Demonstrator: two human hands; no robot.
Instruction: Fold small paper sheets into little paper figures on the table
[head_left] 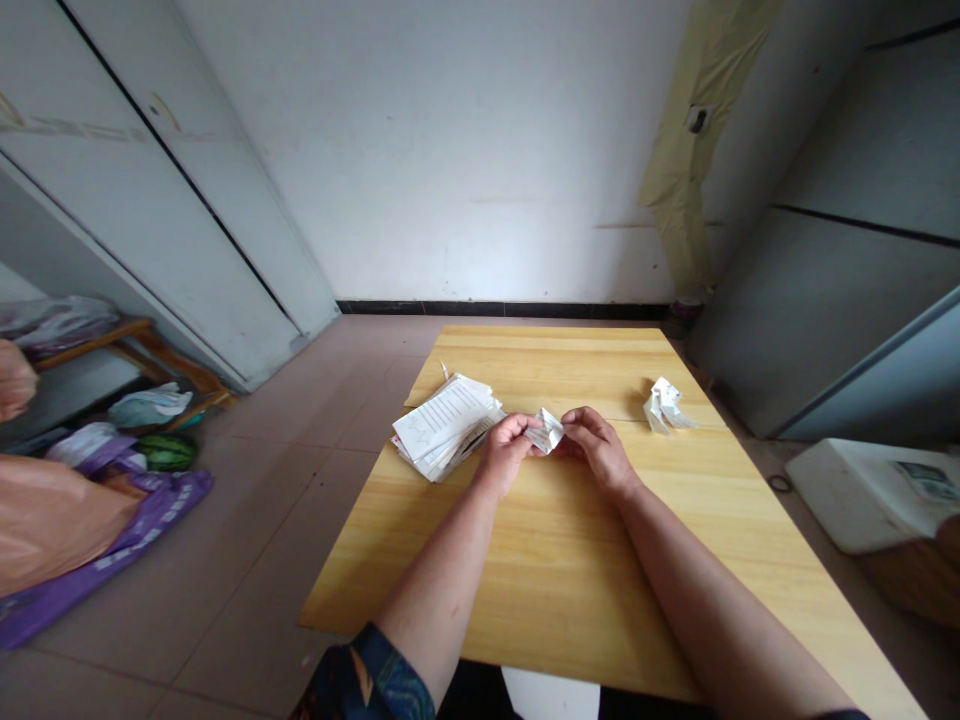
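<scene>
A rectangular pale-yellow wooden table [555, 580] stood on square beige floor tiles [247, 560], facing a white plastered wall [442, 150] edged by a black skirting strip [502, 309]. A long, crumpled pale-yellow sheet [679, 190] hung down the wall beside a tall grey metal cabinet [847, 240]. On the left were white double-door wardrobes [172, 190], a low wooden rack [135, 350], a shiny purple plastic bag [150, 520], and a round, striped green watermelon [166, 452]. A white rectangular box [847, 495] sat at lower right.
</scene>
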